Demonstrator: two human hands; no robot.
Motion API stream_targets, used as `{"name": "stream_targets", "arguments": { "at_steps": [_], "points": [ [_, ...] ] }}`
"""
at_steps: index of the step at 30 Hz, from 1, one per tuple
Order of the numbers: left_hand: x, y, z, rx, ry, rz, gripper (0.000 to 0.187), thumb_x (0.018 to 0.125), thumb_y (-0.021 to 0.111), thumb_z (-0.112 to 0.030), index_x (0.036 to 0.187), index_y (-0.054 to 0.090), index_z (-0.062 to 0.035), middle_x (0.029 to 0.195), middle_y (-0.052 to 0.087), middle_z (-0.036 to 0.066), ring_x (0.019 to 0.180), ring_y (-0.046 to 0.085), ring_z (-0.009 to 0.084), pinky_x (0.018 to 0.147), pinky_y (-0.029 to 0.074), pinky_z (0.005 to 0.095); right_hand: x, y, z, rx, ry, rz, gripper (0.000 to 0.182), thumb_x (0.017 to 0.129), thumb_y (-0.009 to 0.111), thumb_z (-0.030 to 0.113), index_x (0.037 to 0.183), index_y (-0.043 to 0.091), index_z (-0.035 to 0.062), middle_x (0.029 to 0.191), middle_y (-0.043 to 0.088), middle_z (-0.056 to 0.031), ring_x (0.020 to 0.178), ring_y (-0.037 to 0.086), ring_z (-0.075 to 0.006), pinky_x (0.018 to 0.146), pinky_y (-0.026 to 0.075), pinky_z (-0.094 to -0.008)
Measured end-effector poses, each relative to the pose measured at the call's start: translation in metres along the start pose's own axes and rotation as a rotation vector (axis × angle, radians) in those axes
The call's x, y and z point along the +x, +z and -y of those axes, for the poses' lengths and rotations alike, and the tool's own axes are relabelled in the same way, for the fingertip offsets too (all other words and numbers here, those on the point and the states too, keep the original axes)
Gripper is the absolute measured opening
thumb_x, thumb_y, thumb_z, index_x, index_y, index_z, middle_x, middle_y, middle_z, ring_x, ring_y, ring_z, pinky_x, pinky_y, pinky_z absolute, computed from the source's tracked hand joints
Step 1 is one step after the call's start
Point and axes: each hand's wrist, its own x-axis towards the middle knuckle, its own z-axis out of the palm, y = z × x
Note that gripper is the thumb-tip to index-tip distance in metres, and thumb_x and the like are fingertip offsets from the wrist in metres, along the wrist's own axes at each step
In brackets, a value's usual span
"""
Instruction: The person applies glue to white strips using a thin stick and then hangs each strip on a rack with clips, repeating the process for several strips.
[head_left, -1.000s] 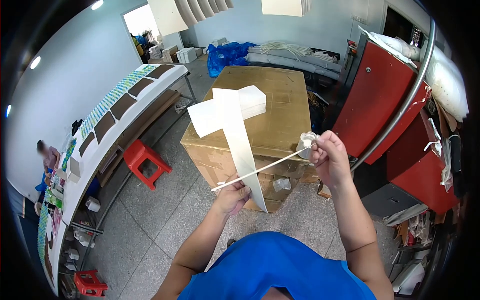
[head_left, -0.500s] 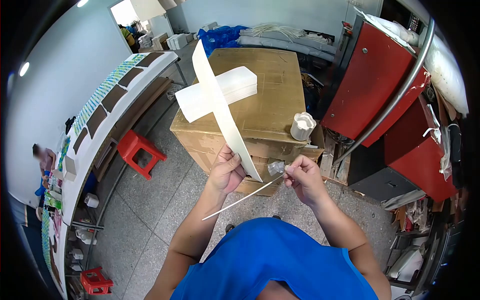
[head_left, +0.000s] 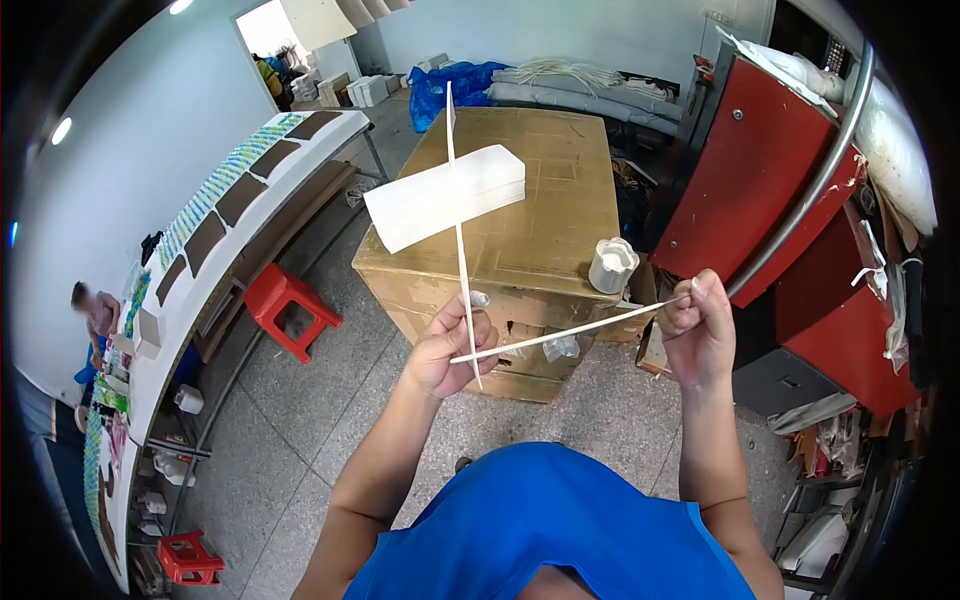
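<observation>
Left hand (head_left: pixel 445 350) pinches the pale strip (head_left: pixel 463 265), right hand (head_left: pixel 702 340) the white stick (head_left: pixel 570 332) near one tip. I'd grip light so neither bends.

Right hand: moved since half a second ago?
Yes, rightward and slightly up in view, judged against the whitish scalloped cup on the brown cardboard box. The right hand was below the cup; now it's lower right.

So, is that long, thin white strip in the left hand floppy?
Probably stiffish: the left hand grips only its lower end, yet the strip looks nearly straight. Edge-on it's very thin, so likely light, easily creased.
</observation>
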Motion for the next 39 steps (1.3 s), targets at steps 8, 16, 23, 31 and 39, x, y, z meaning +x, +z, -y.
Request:
{"name": "stream_targets", "arguments": {
  "at_steps": [8,16,23,31,39],
  "points": [
    [-0.002,0.091,-0.134,1.458,-0.138,-0.414,0.029,0.079,0.075,0.002,0.106,0.066,0.0014,0.095,0.069,0.004,0.083,0.063,0.011,0.078,0.053,0.0271,0.026,0.007,0.07,-0.049,-0.223,0.082,0.009,0.099,0.056,0.01,0.091,0.054,0.0087,0.083,0.064,-0.005,0.064,0.055,-0.0077,0.057,0.043,-0.0219],
    [0.023,0.189,-0.179,2.275,0.055,-0.123,0.024,0.074,0.076,0.004,0.097,0.068,0.0004,0.081,0.061,0.01,0.073,0.059,0.0187,0.068,0.05,0.031,0.07,0.034,0.072,-0.083,-0.154,0.104,0.012,0.1,0.057,0.01,0.088,0.055,0.0088,0.08,0.064,-0.0038,0.063,0.055,-0.0055,0.054,0.041,-0.0193],
    [0.029,0.192,-0.175,2.236,-0.024,0.152,0.019,0.07,0.083,-0.003,0.086,0.072,-0.004,0.083,0.061,0.007,0.09,0.057,0.0277,0.083,0.047,0.0383,0.097,0.051,0.036,-0.127,0.041,0.049,0.017,0.097,0.063,0.012,0.082,0.054,0.011,0.076,0.063,-0.0025,0.06,0.057,-0.0046,0.055,0.047,-0.0185],
    [0.029,0.178,-0.164,2.163,0.092,0.239,0.018,0.065,0.084,-0.003,0.077,0.07,-0.0039,0.077,0.061,0.004,0.086,0.059,0.0234,0.091,0.044,0.0383,0.102,0.049,0.021,-0.085,0.123,0.047,0.016,0.097,0.062,0.011,0.082,0.056,0.0104,0.076,0.067,-0.0032,0.06,0.062,-0.0057,0.055,0.05,-0.0184],
    [0.032,0.177,-0.157,2.109,0.086,0.3,0.017,0.064,0.083,-0.001,0.074,0.069,-0.0041,0.075,0.061,0.003,0.088,0.059,0.0232,0.093,0.043,0.0393,0.099,0.046,0.02,-0.09,0.131,0.035,0.015,0.097,0.062,0.011,0.083,0.056,0.0104,0.075,0.067,-0.0032,0.06,0.063,-0.0056,0.055,0.052,-0.0185]
  ]
}}
